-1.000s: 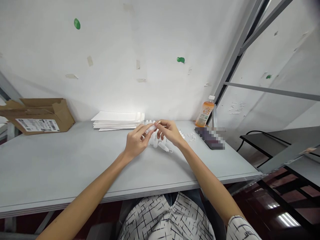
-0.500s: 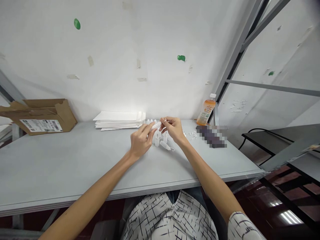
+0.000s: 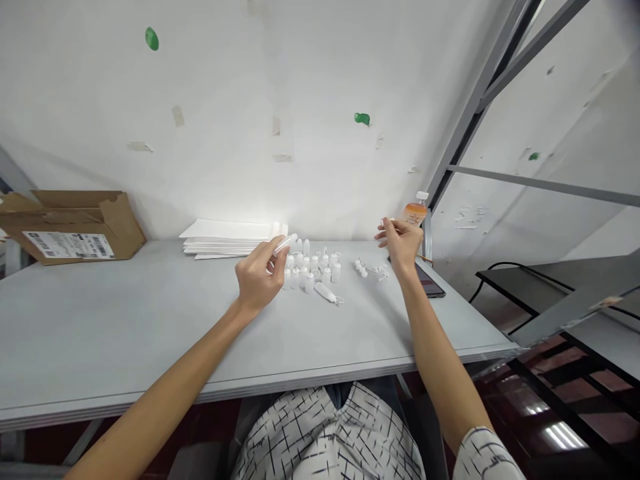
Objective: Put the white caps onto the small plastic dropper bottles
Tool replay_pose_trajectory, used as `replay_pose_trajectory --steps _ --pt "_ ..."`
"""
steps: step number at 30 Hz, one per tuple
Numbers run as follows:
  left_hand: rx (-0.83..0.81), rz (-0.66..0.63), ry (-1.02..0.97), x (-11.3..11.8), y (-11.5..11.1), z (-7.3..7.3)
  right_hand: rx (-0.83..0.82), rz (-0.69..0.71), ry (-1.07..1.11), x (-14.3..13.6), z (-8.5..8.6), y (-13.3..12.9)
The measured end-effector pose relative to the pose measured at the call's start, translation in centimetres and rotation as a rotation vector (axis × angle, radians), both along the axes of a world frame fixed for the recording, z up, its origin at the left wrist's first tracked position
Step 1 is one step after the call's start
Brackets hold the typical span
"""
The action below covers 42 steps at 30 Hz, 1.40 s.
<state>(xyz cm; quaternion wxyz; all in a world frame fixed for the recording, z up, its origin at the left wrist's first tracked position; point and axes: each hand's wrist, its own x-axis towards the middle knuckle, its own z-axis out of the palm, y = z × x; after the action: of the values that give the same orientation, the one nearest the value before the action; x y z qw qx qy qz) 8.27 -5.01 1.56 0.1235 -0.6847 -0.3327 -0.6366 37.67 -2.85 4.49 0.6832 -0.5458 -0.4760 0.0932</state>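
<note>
A white wall (image 3: 280, 87) rises behind the table (image 3: 100, 320). The wall carries two green blobs (image 3: 361, 119) and several strips of old tape (image 3: 177, 116). A bright patch of light falls on the wall low down, just above the table's far edge. The table is pale grey, with a plain flat top. A grey metal frame (image 3: 480, 87) slants up from the table's right rear corner, with a crossbar (image 3: 540, 181) running right. Beyond it stands a second white wall panel. At right, a dark shelf (image 3: 545, 293) sits lower than the table, with a black cable (image 3: 493, 273) beside it. The floor (image 3: 565, 427) below is reddish and glossy, with light reflections.
</note>
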Motion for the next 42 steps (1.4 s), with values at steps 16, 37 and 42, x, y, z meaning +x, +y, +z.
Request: replay_pose_trajectory --steps 16,37,42 --pt "0.055 -0.034 0.137 0.5 0.1 -1.0 -0.749 -0.196 -0.614 4.7 -3.6 0.9" --pt "0.049 -0.041 0.144 0.4 0.1 -0.7 -0.817 -0.173 -0.705 4.8 -3.0 0.0" --pt "0.094 -0.039 0.192 0.6 -0.4 -0.4 -0.594 -0.167 -0.535 4.4 -2.1 -0.5"
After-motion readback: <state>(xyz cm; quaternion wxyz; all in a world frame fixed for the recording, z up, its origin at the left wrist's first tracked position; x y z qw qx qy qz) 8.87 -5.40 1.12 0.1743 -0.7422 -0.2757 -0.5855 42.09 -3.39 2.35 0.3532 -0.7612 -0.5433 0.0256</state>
